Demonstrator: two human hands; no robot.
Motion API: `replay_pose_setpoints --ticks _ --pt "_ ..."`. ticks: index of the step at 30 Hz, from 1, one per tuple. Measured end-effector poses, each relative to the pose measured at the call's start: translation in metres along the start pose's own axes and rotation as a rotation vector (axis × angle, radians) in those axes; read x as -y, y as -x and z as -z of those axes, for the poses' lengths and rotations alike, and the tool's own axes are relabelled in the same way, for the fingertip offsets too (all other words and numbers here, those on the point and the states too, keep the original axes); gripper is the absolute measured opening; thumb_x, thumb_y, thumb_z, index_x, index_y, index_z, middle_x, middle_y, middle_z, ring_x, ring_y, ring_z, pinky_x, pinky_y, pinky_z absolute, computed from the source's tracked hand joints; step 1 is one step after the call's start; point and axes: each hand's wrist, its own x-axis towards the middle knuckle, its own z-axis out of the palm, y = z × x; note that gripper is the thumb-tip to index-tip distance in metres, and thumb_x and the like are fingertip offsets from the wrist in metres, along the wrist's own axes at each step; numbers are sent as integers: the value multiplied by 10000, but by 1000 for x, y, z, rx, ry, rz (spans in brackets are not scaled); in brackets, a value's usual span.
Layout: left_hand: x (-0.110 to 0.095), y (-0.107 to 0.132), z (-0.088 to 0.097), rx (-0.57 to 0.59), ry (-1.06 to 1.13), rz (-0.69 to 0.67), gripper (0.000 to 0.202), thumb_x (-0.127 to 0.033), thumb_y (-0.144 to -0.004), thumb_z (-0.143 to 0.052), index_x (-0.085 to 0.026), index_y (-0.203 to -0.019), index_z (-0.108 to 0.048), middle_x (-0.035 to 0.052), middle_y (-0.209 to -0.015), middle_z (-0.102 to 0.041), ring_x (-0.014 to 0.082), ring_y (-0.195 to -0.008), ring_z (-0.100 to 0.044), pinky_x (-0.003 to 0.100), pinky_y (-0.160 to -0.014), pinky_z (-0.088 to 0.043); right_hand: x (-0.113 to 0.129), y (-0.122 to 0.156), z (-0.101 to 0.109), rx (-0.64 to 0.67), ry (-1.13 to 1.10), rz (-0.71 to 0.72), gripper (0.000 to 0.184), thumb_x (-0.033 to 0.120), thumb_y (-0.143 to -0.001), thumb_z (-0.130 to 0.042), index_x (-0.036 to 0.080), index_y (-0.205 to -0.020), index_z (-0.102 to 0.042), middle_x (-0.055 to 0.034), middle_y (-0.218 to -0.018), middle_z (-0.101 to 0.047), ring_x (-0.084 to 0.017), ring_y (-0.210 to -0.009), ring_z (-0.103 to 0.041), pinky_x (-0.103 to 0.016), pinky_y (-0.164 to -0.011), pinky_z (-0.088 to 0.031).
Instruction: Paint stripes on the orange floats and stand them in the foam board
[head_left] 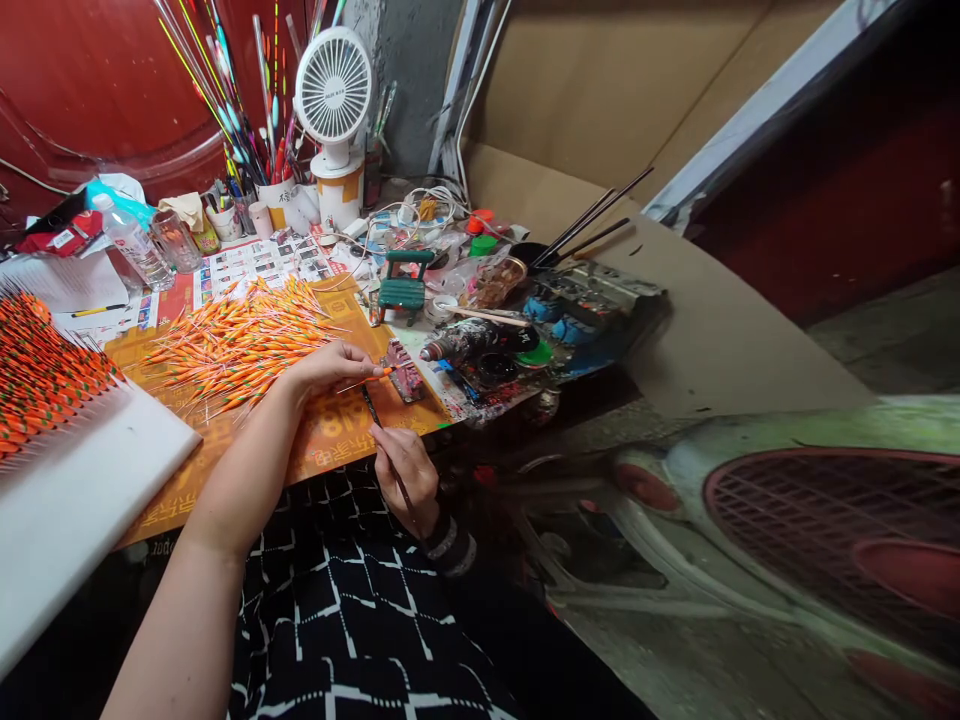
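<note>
Cluttered worktop [330,435]: left hand [330,368] pinches a float [384,372], right hand [409,478] pinches a brush [371,408]. A slipped stroke could smear the float pile [232,345] at nine o'clock.

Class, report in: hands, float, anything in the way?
Left hand pinching float. Right hand gripping brush, tip near float. Float pile beside left hand.

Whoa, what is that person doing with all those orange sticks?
A person sits at a messy table. The left hand pinches one thin orange stick, and the right hand holds a brush with its tip close to that stick. A big pile of orange sticks lies beside the left hand, with paint pots to the right.
</note>
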Motion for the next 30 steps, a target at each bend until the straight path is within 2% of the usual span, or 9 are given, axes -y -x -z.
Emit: replay_pose_setpoints --ticks 10,15,21,30 --pt "1 -1 1 5 2 0 418 -514 -698 -816 -135 -636 -651 -55 -461 -431 44 -420 -318 237 -459 -183 1 -1 0 26 6 -41 486 138 -982 -499 267 -1446 -567 -123 -1163 -726 -276 -1042 -716 -478 -913 -622" --pt "1 -1 0 10 11 -21 449 -525 -692 -821 -139 -597 -613 -57 -460 -418 40 -418 -311 245 -457 -168 2 -1 -2 9 3 -20 519 117 -981 -501 266 -1478 -529 -126 -1172 -726 -271 -1052 -710 -467 -912 -617" --pt "-3 1 -1 -13 6 17 460 -545 -655 -836 -138 -617 -623 -57 -465 -421 44 -421 -309 231 -453 -161 3 -2 -3 25 38 -20 530 108 -990 -482 271 -1494 -500 -127 -1178 -718 -268 -1060 -701 -462 -905 -611" --pt "0 -1 0 -2 13 14 452 -536 -674 -834 -141 -616 -621 -58 -460 -416 39 -412 -306 223 -436 -159 5 -3 -4 8 43 21 542 80 -987 -506 222 -1509 -483 -138 -1193 -712 -248 -1092 -687 -432 -929 -599"
